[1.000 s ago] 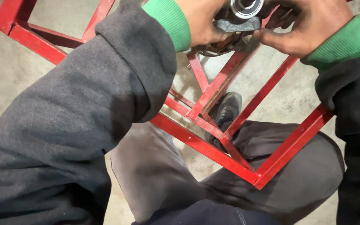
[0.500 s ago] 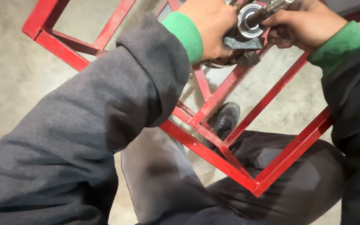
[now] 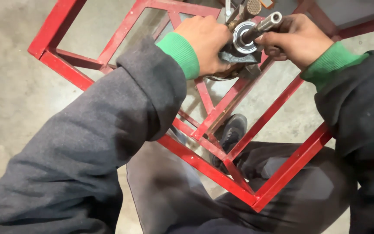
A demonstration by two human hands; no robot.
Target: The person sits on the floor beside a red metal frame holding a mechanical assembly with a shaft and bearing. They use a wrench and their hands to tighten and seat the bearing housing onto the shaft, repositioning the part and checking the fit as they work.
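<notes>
Hands grip tight: left hand (image 3: 206, 43) holds housing (image 3: 234, 58); right hand (image 3: 297, 39) holds shaft (image 3: 262, 26) over frame (image 3: 221, 112).

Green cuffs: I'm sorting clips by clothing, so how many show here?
2. One green cuff sits at the left hand; the other green cuff sits at the right hand. None seem hidden.

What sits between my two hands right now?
In the head view, a round steel bearing on a metal shaft sits between the left hand and right hand.
</notes>
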